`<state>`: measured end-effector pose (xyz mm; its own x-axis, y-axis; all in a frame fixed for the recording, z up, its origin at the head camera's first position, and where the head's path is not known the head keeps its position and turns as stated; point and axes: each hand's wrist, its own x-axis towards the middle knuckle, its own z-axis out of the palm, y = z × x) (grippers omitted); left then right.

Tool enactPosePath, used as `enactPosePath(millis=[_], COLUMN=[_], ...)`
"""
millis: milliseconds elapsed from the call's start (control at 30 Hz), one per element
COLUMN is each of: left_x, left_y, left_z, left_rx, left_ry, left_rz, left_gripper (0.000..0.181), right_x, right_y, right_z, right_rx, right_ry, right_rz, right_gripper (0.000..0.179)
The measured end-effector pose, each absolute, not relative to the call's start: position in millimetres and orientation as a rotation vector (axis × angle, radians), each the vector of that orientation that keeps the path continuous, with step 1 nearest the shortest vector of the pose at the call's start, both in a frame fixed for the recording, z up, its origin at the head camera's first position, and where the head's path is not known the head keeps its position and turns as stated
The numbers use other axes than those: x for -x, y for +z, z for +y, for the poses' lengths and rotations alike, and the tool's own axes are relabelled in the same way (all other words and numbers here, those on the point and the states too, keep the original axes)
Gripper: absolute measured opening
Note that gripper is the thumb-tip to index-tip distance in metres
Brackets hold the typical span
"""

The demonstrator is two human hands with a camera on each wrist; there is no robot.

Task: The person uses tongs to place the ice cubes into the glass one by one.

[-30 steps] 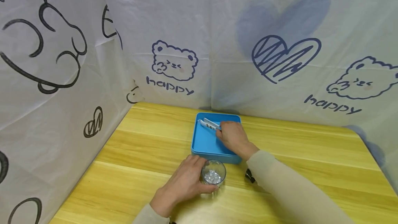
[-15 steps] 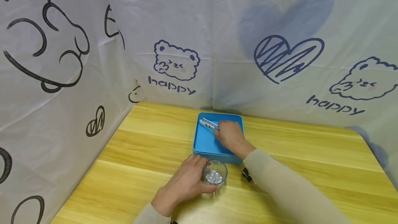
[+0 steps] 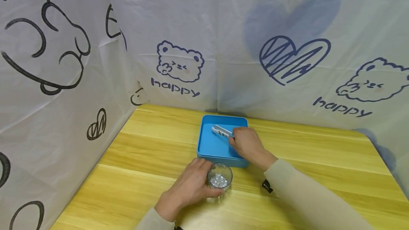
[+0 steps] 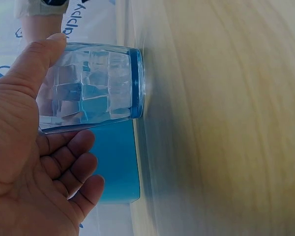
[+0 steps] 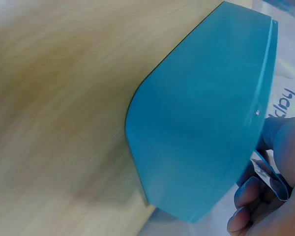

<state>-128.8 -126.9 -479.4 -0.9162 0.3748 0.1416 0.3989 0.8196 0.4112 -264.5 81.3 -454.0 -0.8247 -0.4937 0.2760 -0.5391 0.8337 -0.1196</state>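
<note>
My left hand [image 3: 191, 184] holds a clear drinking glass [image 4: 93, 88], with the thumb on one side and the fingers on the other. The glass stands upright on the table, and clear, ice-like pieces [image 3: 218, 180] lie inside it. Pale tongs [image 3: 222, 131] are gripped in my right hand [image 3: 248, 145], over the blue square box [image 3: 206, 148]. Their tips point left and sit a little apart above the box floor. In the right wrist view the bent end of the tongs [image 5: 273, 178] shows between thumb and fingers; the box wall hides the tips there.
The wood-grain table [image 3: 143, 155] runs up to a printed cloth [image 3: 230, 63] hung behind it and along the left. The blue box stands just beyond the glass, near the back edge. A black clip-like piece [image 3: 267, 186] shows beside the right sleeve.
My right hand has moved slightly right with the tongs, so the tips now sit nearer the box's middle. The left hand and the glass have stayed in place.
</note>
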Motion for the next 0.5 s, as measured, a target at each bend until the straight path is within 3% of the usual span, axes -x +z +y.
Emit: enactPosePath(millis=[500], left_x=[127.5], left_y=[-480.0], left_z=[-125.6], left_rx=[0.607], left_ry=[-0.742], left_rz=[-2.957], left_gripper=[0.091], right_x=[233.1], right_y=[-446.5], right_z=[120.9], right_rx=[-0.818], right_ry=[0.353], right_rz=[-2.661], right_gripper=[0.033])
